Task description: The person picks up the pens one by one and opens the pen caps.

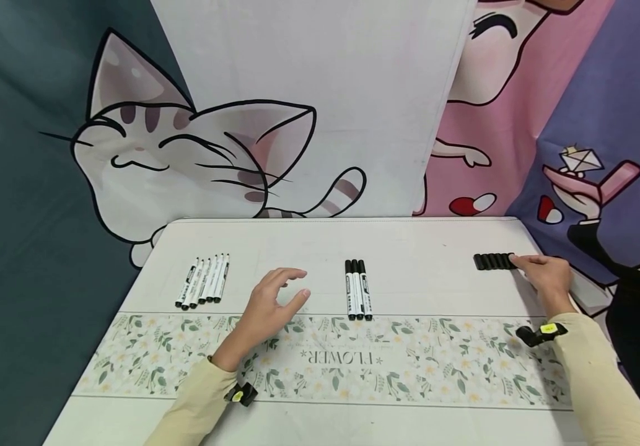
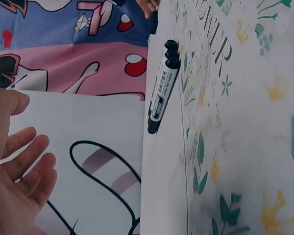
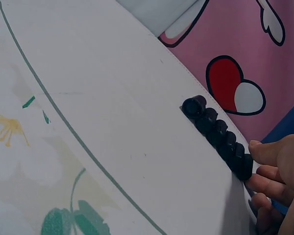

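Near the table's right edge my right hand [image 1: 545, 275] has its thumb and fingers at the end of a row of black marker caps [image 1: 492, 261]. In the right wrist view, thumb and forefinger pinch the nearest marker cap [image 3: 244, 167], and the others lie side by side against it. My left hand [image 1: 275, 303] is held over the table with fingers spread and curved, holding nothing. Three capped black markers [image 1: 358, 289] lie side by side to its right. To its left lie several uncapped white markers [image 1: 204, 280] in a slanting row.
A white table [image 1: 297, 238] carries a floral printed band [image 1: 186, 359] across its front half. Behind it hangs a cartoon-printed cloth [image 1: 325, 62]. A dark chair-like shape [image 1: 637, 328] stands beyond the right edge.
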Demonstrator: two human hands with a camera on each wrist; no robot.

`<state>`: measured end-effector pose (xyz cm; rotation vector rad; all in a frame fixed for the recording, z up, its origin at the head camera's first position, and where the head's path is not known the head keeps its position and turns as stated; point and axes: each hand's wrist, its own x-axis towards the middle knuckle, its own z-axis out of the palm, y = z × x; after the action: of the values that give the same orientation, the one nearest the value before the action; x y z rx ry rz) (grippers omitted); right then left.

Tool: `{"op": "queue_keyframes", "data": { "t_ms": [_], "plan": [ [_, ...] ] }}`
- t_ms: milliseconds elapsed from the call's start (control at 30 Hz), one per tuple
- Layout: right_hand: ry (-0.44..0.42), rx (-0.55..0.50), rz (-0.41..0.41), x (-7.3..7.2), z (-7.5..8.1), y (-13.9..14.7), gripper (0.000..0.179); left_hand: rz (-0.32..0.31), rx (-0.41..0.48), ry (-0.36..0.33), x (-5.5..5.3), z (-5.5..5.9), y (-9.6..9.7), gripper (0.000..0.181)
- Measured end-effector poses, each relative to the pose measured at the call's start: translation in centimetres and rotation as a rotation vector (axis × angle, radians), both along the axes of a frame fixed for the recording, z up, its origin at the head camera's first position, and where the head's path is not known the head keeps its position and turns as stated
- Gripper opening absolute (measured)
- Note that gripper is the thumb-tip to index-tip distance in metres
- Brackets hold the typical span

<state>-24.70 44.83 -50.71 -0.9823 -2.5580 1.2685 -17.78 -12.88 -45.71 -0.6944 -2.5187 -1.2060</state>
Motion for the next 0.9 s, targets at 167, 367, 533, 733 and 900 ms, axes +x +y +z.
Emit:
{"op": "queue_keyframes", "data": {
  "t_ms": [167, 367, 533, 733, 900],
  "plan": [
    [0.003, 0.022, 0.004, 0.2, 0.0, -0.1, 0.045, 0.020, -0.009, -0.047, -0.9, -0.3, 1.5, 0.036],
    [-0.009, 0.011, -0.007, 0.4, 0.1, -0.2, 0.055, 0.020, -0.054, -0.129, -1.8, -1.1, 2.9, 0.043],
    [0.004, -0.035, -0.043, 0.7, 0.4, -0.2, 0.032, 0.022, -0.081, -0.204, -2.0, -1.9, 3.8, 0.046],
    [0.036, -0.018, -0.046, 1.4, 1.6, -0.3, 0.035, 0.001, -0.050, -0.285, -2.4, -2.4, 4.8, 0.049],
    [0.069, 0.026, -0.029, 1.9, 3.1, -1.4, 0.058, 0.019, -0.020, -0.383, -3.0, -2.7, 5.9, 0.054]
  ]
}}
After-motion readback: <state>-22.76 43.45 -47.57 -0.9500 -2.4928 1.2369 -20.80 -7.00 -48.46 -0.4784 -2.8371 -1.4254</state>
